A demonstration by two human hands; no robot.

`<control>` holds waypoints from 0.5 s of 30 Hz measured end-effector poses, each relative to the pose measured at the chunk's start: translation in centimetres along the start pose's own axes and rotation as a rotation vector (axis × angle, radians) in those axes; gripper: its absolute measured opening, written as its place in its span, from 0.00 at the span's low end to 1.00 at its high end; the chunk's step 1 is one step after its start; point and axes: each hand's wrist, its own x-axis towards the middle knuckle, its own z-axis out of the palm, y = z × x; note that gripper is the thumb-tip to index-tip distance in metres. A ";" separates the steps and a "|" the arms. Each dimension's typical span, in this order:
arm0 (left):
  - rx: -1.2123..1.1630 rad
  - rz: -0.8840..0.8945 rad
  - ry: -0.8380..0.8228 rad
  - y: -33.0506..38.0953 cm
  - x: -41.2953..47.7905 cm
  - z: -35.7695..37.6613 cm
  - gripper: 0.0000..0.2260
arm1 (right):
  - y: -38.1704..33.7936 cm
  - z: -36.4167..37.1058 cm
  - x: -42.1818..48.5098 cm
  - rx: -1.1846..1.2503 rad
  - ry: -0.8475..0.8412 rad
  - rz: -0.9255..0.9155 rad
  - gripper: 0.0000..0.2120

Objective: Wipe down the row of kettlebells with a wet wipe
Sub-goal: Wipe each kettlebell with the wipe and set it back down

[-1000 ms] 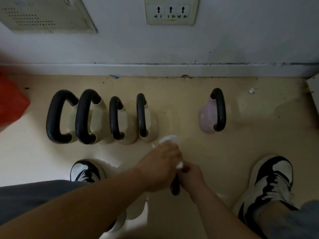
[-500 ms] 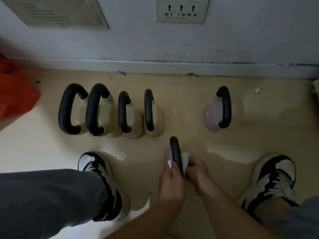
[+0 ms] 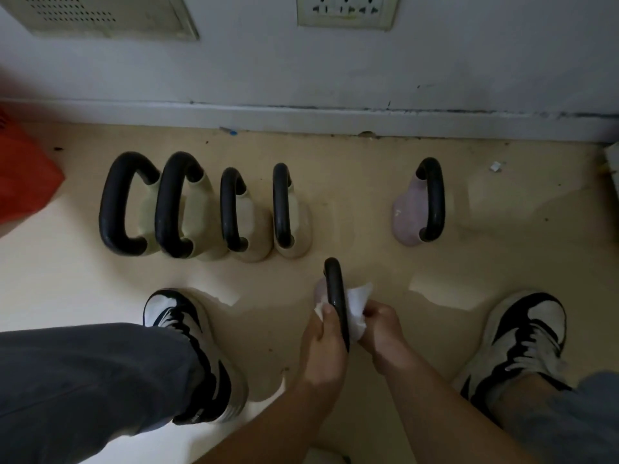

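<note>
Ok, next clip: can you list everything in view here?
cream kettlebells: four, black handles, row at left
pink kettlebell: one, black handle, apart at right
held kettlebell: one, pinkish, nearer than the row
wet wipe: one, white, against its handle
bag: one, red, left edge
wall socket: one, cream, top
vent panel: one, top left
shoes: two, black-white, floor
hands: left hand grips the handle, right hand pinches the wipe
</note>
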 end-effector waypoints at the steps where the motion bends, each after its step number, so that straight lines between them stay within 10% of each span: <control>1: 0.054 0.040 0.010 -0.5 -0.1 -0.3 0.21 | 0.3 0.1 0.1 -0.009 -0.010 -0.016 0.12; 10: 0.383 0.119 0.142 -2.6 -4.1 -2.3 0.20 | 0.0 0.7 -1.0 0.149 0.012 -0.077 0.12; 15: -0.137 -0.215 -0.154 1.4 0.8 -1.0 0.23 | 1.6 0.8 -1.9 0.100 0.048 -0.074 0.08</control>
